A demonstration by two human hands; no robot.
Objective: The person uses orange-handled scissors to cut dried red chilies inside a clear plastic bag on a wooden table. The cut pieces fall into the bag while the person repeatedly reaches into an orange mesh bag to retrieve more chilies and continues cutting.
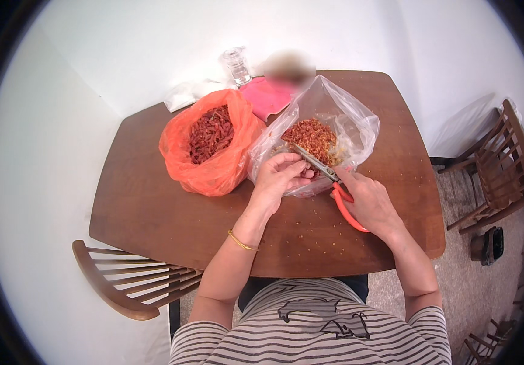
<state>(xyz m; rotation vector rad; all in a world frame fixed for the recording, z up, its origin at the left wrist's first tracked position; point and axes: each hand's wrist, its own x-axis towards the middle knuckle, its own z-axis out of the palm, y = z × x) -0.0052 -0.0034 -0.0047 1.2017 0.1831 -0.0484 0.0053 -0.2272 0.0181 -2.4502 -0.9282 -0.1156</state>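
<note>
My right hand (364, 199) grips a pair of scissors (348, 213) with red-orange handles. The grey blades point up and left, over the near side of a clear plastic bag (359, 125). Inside that bag lies a heap of cut red chilli pieces (313, 137) with pale seeds. At the blades, my left hand (280, 176) has its fingers closed in a pinch; what they hold is hidden. To the left stands an open orange plastic bag (210, 179) full of whole dried red chillies (212, 135).
Seeds are scattered on the brown wooden table (152, 225). Behind the bags are a clear glass (236, 66), a pink cloth (265, 97), a white plastic bag (192, 94) and a blurred object. One wooden chair (134, 283) touches the near left side; another chair (496, 164) stands right.
</note>
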